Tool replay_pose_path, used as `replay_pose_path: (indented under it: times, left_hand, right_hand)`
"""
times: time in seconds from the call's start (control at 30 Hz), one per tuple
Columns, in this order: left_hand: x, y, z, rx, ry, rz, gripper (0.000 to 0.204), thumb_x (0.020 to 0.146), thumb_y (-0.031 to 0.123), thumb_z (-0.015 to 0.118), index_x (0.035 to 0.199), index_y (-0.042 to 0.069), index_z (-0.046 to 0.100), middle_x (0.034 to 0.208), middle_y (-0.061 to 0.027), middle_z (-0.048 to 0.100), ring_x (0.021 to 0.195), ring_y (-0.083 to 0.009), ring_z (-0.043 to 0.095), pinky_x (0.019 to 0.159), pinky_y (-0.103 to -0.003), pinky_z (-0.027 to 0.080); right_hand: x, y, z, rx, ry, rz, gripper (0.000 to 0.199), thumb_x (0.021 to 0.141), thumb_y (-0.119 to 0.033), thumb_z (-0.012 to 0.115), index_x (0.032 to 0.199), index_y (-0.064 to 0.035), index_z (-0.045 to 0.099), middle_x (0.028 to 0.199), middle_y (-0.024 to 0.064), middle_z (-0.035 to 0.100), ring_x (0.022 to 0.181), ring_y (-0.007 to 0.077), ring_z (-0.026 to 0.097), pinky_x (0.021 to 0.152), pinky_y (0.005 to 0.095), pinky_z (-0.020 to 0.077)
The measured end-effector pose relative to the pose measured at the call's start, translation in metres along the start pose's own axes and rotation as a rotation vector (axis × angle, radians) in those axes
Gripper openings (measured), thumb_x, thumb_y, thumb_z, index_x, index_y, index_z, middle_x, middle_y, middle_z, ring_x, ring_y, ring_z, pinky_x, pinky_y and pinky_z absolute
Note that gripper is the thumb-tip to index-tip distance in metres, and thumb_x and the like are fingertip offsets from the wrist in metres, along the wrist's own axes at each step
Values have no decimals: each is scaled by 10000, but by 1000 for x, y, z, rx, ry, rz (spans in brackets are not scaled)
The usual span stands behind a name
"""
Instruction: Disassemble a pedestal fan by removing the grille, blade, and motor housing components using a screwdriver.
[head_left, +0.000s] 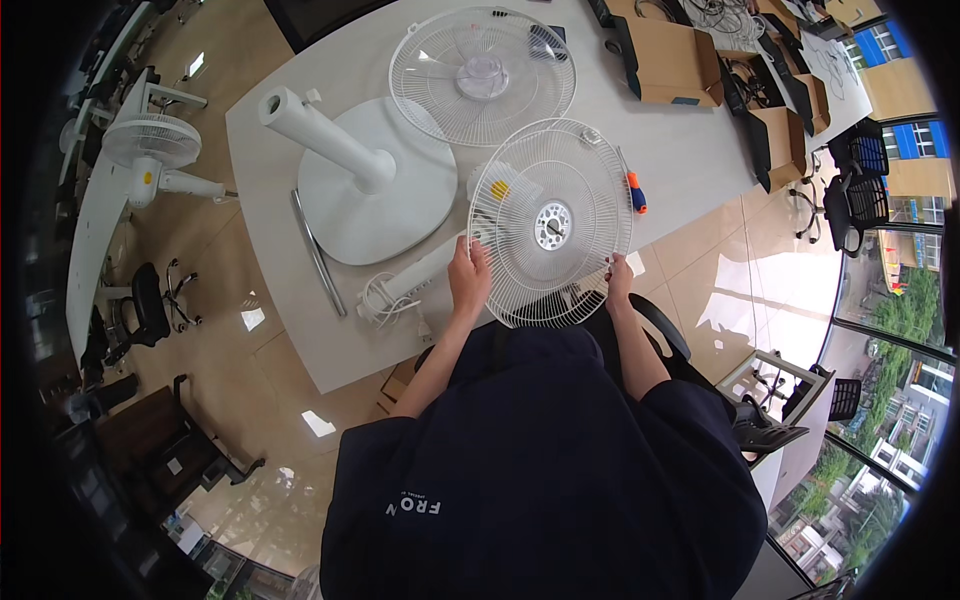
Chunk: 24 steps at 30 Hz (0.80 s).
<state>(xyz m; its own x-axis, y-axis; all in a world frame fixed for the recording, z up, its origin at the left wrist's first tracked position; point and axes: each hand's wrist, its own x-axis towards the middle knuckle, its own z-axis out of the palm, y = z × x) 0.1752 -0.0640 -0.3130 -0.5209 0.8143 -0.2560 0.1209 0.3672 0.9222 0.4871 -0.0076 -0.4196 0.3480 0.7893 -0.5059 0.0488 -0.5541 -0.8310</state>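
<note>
A round white wire fan grille point(552, 222) is held above the near edge of the white table point(690, 150), tilted toward me. My left hand point(468, 272) grips its left rim and my right hand point(618, 276) grips its lower right rim. Through the wires show a white motor housing with a yellow sticker point(500, 188) and a central hub. A second white grille point(482, 72) lies flat on the table farther back. The white round fan base with its pole point(372, 180) lies to the left.
An orange-and-blue screwdriver point(634, 190) rests right of the held grille. A metal rod point(318, 252) and a coiled white cord point(384, 298) lie at the left. Open cardboard boxes point(672, 60) stand at the far right. An assembled fan point(152, 150) stands on another table.
</note>
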Motion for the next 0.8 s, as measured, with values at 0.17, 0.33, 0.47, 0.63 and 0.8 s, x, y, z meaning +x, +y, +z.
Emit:
replay_pose_path:
  times: [0.17,0.33,0.47,0.63,0.8]
  left_hand:
    - [-3,8,0,28,-74,-42,302,1070,247,403,1148,-27,505,952,-223,722,866,-321,733,732,-405,560]
    - [8,-8,-10,-26,-151,-61,420,1076,312,413,1287,-49,451,1069,-221,702,898,-239,725,741,-326,603]
    - [15,-25,-11,9,-195,5,348,1069,271,441,1242,-30,473,1036,-204,707,891,-219,722,729,-321,602]
    - [14,-3,-10,-27,-180,-70,242,1063,186,423,1163,-23,494,980,-207,728,857,-255,738,724,-345,583]
    - [23,-28,-18,-247,-286,-121,261,1049,205,499,1218,6,488,1126,-158,670,949,-194,692,779,-324,590]
  right_hand:
    - [11,29,-11,-59,88,-19,320,948,-316,583,894,-7,647,753,15,545,637,112,481,571,283,386]
    - [6,35,-10,159,136,60,316,988,-345,598,922,-39,638,757,-3,547,584,80,462,499,257,341]
    - [-7,28,-11,128,170,62,343,979,-368,586,972,-27,612,837,32,589,727,121,556,625,277,460]
    - [-18,28,-17,426,411,277,401,981,-405,588,1076,-15,577,880,60,606,835,176,635,737,375,558]
    - [-14,38,-38,632,31,336,412,991,-423,588,1155,-46,586,997,58,636,953,194,621,806,412,538]
